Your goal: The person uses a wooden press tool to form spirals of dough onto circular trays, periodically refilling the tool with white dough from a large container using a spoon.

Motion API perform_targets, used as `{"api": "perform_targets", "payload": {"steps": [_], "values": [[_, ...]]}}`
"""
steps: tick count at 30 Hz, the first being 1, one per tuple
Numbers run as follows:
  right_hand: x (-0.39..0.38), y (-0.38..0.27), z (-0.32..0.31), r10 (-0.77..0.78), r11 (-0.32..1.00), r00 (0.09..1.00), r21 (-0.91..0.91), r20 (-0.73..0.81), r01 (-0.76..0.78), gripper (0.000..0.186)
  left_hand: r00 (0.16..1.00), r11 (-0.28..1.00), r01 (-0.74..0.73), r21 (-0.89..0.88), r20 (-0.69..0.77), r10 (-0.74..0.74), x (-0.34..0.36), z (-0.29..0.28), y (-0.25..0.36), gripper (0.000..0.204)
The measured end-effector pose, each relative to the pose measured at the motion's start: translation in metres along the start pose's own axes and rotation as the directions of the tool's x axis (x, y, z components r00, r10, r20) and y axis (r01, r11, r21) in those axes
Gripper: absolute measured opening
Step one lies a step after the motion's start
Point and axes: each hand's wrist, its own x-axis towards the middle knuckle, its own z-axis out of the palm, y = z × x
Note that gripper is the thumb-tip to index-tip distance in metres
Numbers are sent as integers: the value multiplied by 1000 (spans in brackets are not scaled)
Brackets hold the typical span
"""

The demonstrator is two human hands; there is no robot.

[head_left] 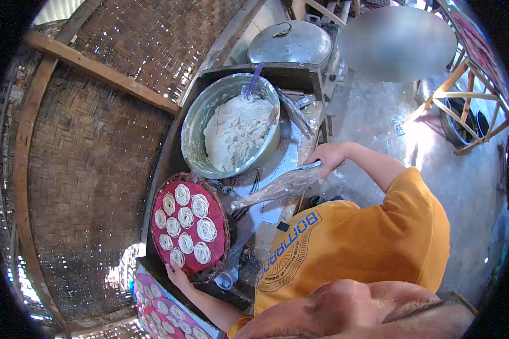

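My right hand point(329, 158) is closed round the end of a rough, worn wooden lever point(283, 187), which lies slantwise over the work bench. Lower down, my left hand point(179, 277) holds the near rim of a round woven tray point(227, 240). Red cloth or mesh lines that tray, and several coiled nests of white noodle-like strands point(207, 229) rest on it. Beyond the tray stands a big metal basin point(191, 152) with a crumbly white dough or flour mass point(237, 133). A purple-handled tool point(254, 81) leans in the basin. What lies under the lever is partly hidden.
A large lidded metal pot point(291, 44) stands past the bench's wooden edge point(254, 66). More white coils lie on a pink-red surface point(165, 313) below the tray. Woven bamboo wall point(96, 141) rises at left; a wooden frame point(464, 101) stands on the floor at right.
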Motion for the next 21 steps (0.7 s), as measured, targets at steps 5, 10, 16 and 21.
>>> {"api": "perform_targets", "payload": {"steps": [5, 10, 16, 21], "values": [[-9, -15, -10, 172, 974, 983, -164, 70, -158, 76, 998, 995, 57, -88, 31, -54, 0, -1, -14, 57], [56, -6, 38, 88, 860, 996, -505, 12, -69, 73, 988, 985, 141, -97, -56, -146, 31, -2, -79, 58], [126, 21, 95, -84, 708, 989, -705, -122, -27, 68, 988, 963, 149, 225, -80, -134, 55, 15, -75, 62], [118, 9, 85, -63, 756, 981, -650, -184, -74, 59, 976, 936, 213, 280, -112, -189, 58, 17, -62, 60]]}}
